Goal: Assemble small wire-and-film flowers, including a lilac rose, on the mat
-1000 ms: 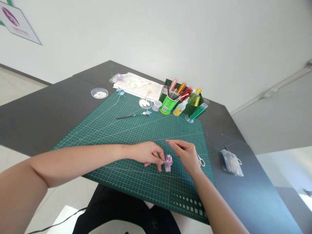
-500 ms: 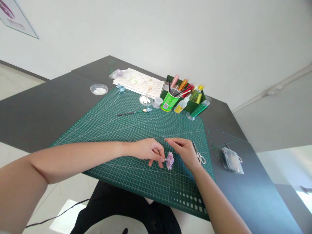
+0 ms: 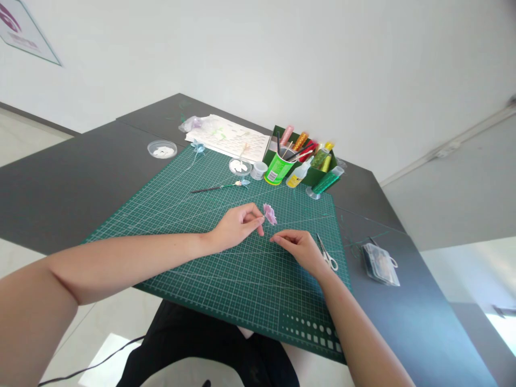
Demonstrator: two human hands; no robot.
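My left hand (image 3: pixel 239 228) pinches a small pale purple flower (image 3: pixel 270 214) by its base, above the green cutting mat (image 3: pixel 169 215). The bloom points up and to the right of the fingertips. My right hand (image 3: pixel 299 249) is just below and right of the flower, apart from it. Its thumb and forefinger are pressed together; whatever is between them, perhaps a fine thread, is too small to make out. White-handled scissors (image 3: pixel 328 254) lie on the mat right beside my right hand.
Behind my hands are a thin dark stick with a small blue flower (image 3: pixel 221 187), a dish of white pieces (image 3: pixel 239 166), a green can of tools (image 3: pixel 279 167), a glue bottle (image 3: pixel 299 174) and a box of coloured rolls (image 3: pixel 300 141). A clear plastic case (image 3: pixel 381 264) lies at right.
My left hand has moved up and away from me with the flower, which now tilts upward. The right hand has shifted slightly left, uncovering more of the scissors.
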